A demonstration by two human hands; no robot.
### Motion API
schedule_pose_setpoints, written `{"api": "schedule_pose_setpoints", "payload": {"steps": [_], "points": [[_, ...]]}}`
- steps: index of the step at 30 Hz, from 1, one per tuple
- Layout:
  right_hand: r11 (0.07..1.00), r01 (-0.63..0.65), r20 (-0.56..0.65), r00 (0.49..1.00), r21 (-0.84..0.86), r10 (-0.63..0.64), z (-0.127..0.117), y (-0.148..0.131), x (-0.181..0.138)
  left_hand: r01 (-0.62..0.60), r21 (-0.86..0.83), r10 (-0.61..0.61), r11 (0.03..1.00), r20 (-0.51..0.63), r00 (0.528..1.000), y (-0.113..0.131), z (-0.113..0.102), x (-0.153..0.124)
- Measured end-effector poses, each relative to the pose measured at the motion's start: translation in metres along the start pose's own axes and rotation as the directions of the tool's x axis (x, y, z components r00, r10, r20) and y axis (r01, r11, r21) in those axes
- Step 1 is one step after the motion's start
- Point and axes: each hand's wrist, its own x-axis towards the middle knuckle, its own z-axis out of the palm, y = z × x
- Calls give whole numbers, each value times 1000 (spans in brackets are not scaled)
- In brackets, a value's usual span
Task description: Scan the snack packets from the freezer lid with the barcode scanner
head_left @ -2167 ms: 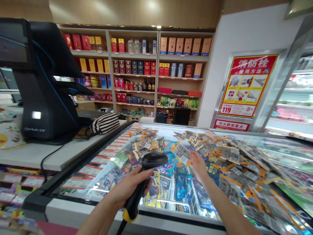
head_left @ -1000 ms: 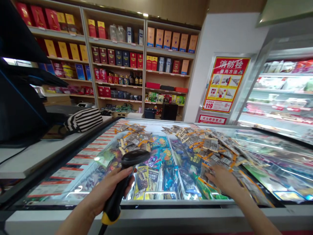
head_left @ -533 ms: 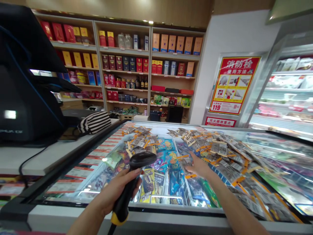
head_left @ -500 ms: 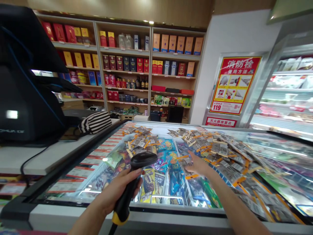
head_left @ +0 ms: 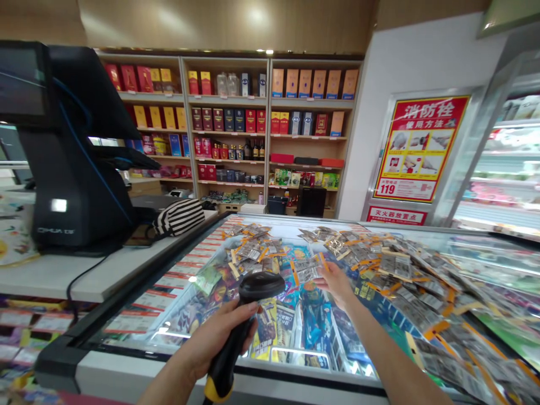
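My left hand is wrapped round the handle of a black barcode scanner with a yellow butt end. The scanner's head points forward, over the glass top of a chest freezer. To the right of it, my right hand pinches the right end of a small clear snack packet with orange ends. That packet is over the glass, its printed label facing me. A pile of similar packets spreads to the right of my right hand. A smaller pile lies beyond the scanner.
On the left, a checkout terminal stands on a white counter beside a black-and-white striped item. Shelves of boxed goods line the back. A red sign hangs on the right wall, near a lit display fridge.
My right hand has moved slightly left, drawing a packet off the glass with it. The scanner is still in my left hand. The camera view has shifted left and up.
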Motion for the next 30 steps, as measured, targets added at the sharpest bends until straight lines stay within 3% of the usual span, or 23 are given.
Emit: {"api": "schedule_pose_setpoints", "payload": {"steps": [14,21,25,28,30], "points": [[995,50,-22,999,84,-48,-1,4,1,-27,74,17,997,141,990,3,-6,0],[990,33,-72,997,136,-24,-1,8,7,-3,45,1,999,46,999,4,-13,-5],[979,-15,-59,998,202,27,37,-11,18,-30,-12,29,999,-61,998,8,-22,-12],[960,25,93,994,279,-53,89,-29,22,-66,-16,64,998,-103,993,12,-29,-21],[973,40,174,981,228,-81,116,-34,24,-48,-10,46,999,-128,991,15,-32,-25]]}}
